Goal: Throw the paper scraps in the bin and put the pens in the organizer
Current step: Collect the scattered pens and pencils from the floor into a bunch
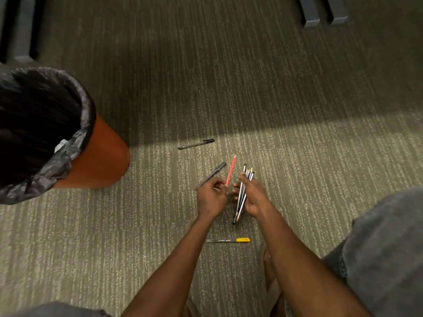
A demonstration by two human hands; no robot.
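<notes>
My right hand (253, 195) grips a bundle of several pens and pencils (242, 197), their tips pointing away from me. My left hand (211, 197) pinches a red pencil (230, 170) and a dark grey pen (211, 175) just above the carpet. A black pen (196, 144) lies on the floor farther out. A pen with a yellow cap (229, 240) lies between my forearms. An orange bin (98, 156) lined with a black bag (68, 152) stands at the left. No organizer or paper scraps are in view.
Ribbed grey-green carpet (297, 168) covers the floor. Dark furniture legs (320, 12) stand at the far right, and more dark furniture (18, 30) at the far left. My knees in grey denim (384, 248) fill the lower right.
</notes>
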